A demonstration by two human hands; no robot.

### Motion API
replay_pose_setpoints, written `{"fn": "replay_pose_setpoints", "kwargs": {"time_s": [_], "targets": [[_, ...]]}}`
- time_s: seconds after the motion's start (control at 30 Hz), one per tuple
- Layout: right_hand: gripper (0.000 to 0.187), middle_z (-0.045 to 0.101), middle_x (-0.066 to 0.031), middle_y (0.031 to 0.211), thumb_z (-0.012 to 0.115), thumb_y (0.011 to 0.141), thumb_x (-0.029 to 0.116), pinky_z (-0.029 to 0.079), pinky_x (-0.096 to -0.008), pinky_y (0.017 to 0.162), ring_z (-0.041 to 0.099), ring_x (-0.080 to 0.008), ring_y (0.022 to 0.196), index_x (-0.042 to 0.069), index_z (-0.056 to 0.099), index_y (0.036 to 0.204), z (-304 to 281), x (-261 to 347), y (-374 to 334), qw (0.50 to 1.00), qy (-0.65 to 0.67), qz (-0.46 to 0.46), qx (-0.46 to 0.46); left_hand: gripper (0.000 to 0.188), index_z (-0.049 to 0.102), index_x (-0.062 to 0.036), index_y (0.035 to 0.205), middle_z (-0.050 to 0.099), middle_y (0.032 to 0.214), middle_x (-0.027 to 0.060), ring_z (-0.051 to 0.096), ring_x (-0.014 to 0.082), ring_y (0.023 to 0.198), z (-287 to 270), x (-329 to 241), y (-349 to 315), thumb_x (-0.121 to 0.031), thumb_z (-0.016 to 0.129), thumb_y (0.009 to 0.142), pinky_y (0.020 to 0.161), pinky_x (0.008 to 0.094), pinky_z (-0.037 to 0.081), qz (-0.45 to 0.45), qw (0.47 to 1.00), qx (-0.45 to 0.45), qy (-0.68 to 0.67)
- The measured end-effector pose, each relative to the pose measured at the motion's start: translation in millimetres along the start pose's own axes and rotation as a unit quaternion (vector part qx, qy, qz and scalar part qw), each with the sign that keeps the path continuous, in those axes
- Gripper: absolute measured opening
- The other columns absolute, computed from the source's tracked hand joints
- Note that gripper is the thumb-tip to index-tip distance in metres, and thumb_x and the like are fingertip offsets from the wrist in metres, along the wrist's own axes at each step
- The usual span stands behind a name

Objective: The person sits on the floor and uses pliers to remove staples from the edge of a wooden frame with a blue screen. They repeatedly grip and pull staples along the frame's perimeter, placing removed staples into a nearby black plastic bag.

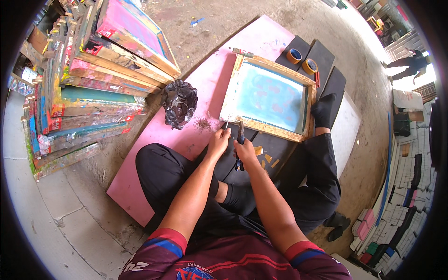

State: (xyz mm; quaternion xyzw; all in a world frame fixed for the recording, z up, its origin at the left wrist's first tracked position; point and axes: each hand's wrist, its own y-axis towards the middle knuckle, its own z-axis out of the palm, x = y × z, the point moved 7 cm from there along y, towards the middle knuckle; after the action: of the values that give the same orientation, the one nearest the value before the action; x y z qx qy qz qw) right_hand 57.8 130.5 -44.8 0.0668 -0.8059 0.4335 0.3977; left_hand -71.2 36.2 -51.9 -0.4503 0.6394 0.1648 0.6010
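Observation:
A wooden screen-printing frame [313,107] with blue-tinted mesh [273,95] lies in front of me, tilted slightly. My left hand [218,143] is closed on a thin metal tool [227,124], whose tip meets the frame's near left corner; its handle is hidden in my fingers. Just to the right, my right hand [245,151] grips what look like dark pliers [241,132], their head upward and bluish handles showing below my fist. Small yellowish scraps [262,161] lie on the black board [274,145] beside that hand.
Used printing frames [98,88] are stacked at the left. A crumpled black plastic bag [179,103] sits on the pink board [149,186]. Tape rolls [294,56] rest on black boards beyond the frame. My foot [323,111] touches its right side. Another person [410,64] stands far right.

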Motion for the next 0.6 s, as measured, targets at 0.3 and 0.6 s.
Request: {"fn": "replay_pose_setpoints", "kwargs": {"time_s": [0.3, 0.6], "targets": [[0.041, 0.064, -0.0237, 0.108, 0.063, 0.097, 0.029, 0.050, -0.0454, 0.082, 0.062, -0.0359, 0.101, -0.004, 0.059, 0.121, 4.8, -1.5, 2.7, 0.995, -0.084, 0.035, -0.050, 0.051, 0.068, 0.0005, 0.084, 0.065, 0.070, 0.0079, 0.062, 0.0197, 0.067, 8.1, 14.1, 12.3, -0.047, 0.062, 0.100, 0.064, 0.0391, 0.048, 0.014, 1.000, 0.009, 0.007], [0.020, 0.063, -0.0073, 0.075, 0.064, 0.101, 0.024, 0.053, -0.0388, 0.049, 0.062, -0.0204, 0.058, 0.007, 0.063, 0.112, 2.9, 11.0, -18.1, 0.988, 0.105, 0.108, 0.035, 0.043, 0.065, -0.0047, 0.083, 0.054, 0.061, 0.0010, 0.048, 0.0100, 0.047, 7.3, 14.4, 8.3, -0.043, 0.063, 0.102, 0.044, 0.0301, 0.037, -0.023, 0.998, 0.010, -0.058]]}}
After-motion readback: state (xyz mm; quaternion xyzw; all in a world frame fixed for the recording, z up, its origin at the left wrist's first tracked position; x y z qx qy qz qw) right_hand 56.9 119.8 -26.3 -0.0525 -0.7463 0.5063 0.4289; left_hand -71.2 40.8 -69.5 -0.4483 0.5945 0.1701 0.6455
